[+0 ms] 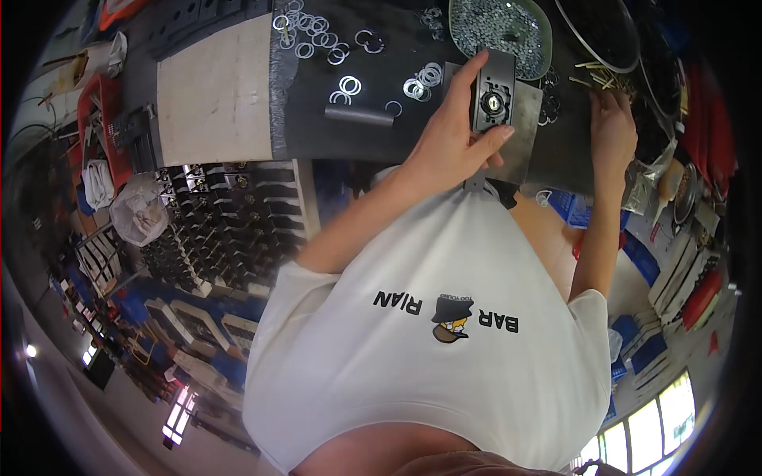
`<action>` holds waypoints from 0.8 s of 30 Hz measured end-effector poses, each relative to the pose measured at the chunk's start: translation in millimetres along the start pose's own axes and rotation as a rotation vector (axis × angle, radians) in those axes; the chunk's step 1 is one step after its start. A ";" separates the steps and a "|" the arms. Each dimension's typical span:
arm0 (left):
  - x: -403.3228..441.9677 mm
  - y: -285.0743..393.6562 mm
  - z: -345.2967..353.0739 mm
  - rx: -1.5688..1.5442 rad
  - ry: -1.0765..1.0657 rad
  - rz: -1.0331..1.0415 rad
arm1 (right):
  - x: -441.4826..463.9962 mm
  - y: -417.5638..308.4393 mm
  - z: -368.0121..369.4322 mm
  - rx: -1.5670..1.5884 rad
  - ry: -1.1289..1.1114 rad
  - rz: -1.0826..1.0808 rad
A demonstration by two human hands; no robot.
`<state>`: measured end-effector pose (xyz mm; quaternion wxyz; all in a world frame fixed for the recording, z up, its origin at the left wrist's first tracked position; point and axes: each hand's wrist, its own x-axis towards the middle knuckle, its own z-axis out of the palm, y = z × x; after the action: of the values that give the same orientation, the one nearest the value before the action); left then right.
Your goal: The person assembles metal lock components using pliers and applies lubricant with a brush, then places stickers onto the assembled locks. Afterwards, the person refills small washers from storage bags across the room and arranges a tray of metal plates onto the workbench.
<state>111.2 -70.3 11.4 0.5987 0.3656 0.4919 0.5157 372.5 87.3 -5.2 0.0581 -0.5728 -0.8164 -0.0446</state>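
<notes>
My left hand [444,135] is wrapped round a dark rectangular metal lock body [495,83], its thumb across the lower end. A round part with a brass-coloured centre shows on the lock's upper face. Beneath it lies a flat grey metal plate [524,119] at the bench edge. Over to the right, my right hand [613,139] has its fingers bent together at a small pile of thin brass-coloured pins [609,78]. Whatever its fingertips hold is hidden. Several small dark rings [548,99] lie between the two hands.
A green tray [453,32] of small shiny metal parts stands behind the lock. Loose silver rings [317,38] and a dark bar [357,117] lie on the dark bench. Left of them is a pale board [214,91]; a round dish [599,32] sits at the far right.
</notes>
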 end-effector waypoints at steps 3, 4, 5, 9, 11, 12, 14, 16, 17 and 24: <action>-0.6 3.1 -13.1 0.249 0.063 0.075 | -2.4 -1.1 0.1 -0.022 -0.010 -0.009; -0.6 5.1 -23.3 0.459 0.085 0.097 | -2.0 -0.4 0.6 -0.027 -0.028 -0.018; 2.7 9.9 -35.0 0.573 0.148 0.154 | -1.2 -0.9 0.0 -0.021 -0.025 -0.016; 39.9 19.9 -93.2 1.191 0.486 0.436 | 1.5 6.7 0.6 0.052 -0.025 -0.099; 64.4 22.8 -113.8 1.338 0.507 0.441 | 1.4 12.3 0.7 0.096 -0.053 -0.128; 68.0 23.0 -118.9 1.333 0.507 0.441 | 2.2 14.7 -1.3 0.144 -0.076 -0.106; 75.8 34.6 -118.2 1.394 0.366 0.398 | 1.3 15.5 -13.8 0.178 -0.102 -0.078; 78.1 30.0 -118.3 1.378 0.349 0.390 | -6.2 7.8 -32.8 0.316 -0.059 0.013; 77.4 28.2 -116.7 1.448 0.367 0.401 | -11.1 4.0 -42.6 0.305 -0.057 0.022; 74.1 25.0 -116.8 1.454 0.423 0.436 | -53.7 -28.7 -73.8 0.505 -0.119 0.141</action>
<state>-9.2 -1.1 -9.7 -0.0115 0.6480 0.7263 0.2292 366.9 17.4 59.8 0.1538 -0.5974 -0.7616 0.1984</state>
